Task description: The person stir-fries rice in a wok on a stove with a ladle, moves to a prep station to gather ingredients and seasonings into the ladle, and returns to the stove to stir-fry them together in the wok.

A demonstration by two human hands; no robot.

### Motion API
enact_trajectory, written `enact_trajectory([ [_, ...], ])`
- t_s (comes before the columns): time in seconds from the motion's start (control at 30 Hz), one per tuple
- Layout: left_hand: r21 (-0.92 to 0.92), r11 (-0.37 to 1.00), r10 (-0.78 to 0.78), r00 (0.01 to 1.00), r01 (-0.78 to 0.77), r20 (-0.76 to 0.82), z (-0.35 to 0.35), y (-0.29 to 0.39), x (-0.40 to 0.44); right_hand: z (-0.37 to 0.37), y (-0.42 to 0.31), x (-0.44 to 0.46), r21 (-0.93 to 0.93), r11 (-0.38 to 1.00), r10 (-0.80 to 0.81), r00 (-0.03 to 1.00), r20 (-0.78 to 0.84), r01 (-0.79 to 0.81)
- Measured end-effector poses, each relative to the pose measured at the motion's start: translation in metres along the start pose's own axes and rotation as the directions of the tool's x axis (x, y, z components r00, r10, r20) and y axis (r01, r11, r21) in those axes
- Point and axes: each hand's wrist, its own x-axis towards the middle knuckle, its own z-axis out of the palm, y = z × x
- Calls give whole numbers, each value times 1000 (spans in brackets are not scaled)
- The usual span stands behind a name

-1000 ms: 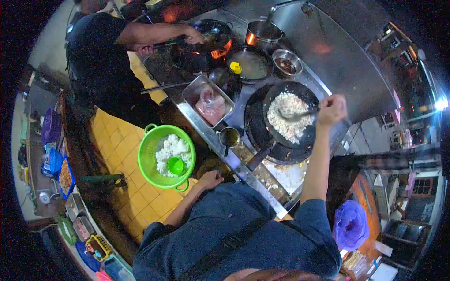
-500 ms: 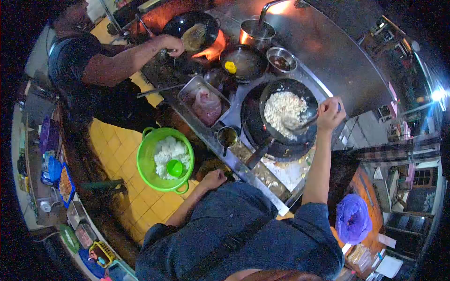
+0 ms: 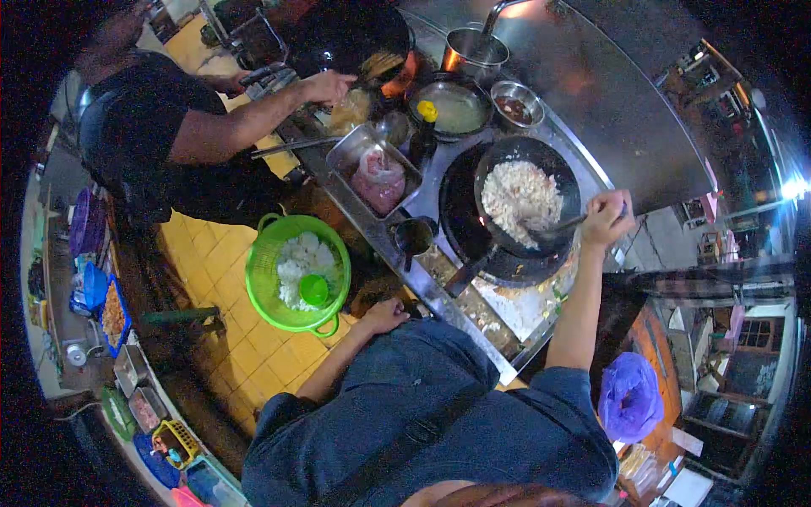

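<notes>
My right hand (image 3: 610, 218) is wrapped round the long handle of a spatula (image 3: 564, 226). The spatula's head is partly covered by pale fried rice (image 3: 519, 194) in a black wok (image 3: 568, 173), which sits over the stove with its handle towards me. My left hand (image 3: 384, 316) is low at my waist by the counter's front edge, fingers curled; whatever they close on, if anything, is hidden. To its left, a green basket (image 3: 256, 275) of white rice has a green cup (image 3: 313, 290) in it. A dark ladle or small pot (image 3: 414, 237) lies at the counter's edge.
A metal tray (image 3: 346, 152) holds bagged meat. Behind stand a yellow-capped bottle (image 3: 427, 114), a pan of liquid (image 3: 456, 106), a steel pot (image 3: 476, 52) and a sauce bowl (image 3: 517, 103). At left, a co-worker (image 3: 211, 127) handles another wok (image 3: 346, 38) over fire.
My right hand has shifted slightly right and down, moving the spatula through the rice. The co-worker's wok has tilted, and brownish food shows below their hand. My view has shifted slightly.
</notes>
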Motion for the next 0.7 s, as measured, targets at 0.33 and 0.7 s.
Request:
enact_trajectory([
  [0.33, 150, 987, 53, 998, -55, 16, 9, -8, 2, 3, 16, 18, 144, 985, -117, 976, 181, 92],
  [0.7, 67, 994, 79, 996, -81, 40, 11, -16, -5, 3, 0, 38, 174, 977, 131, 990, -58, -119],
])
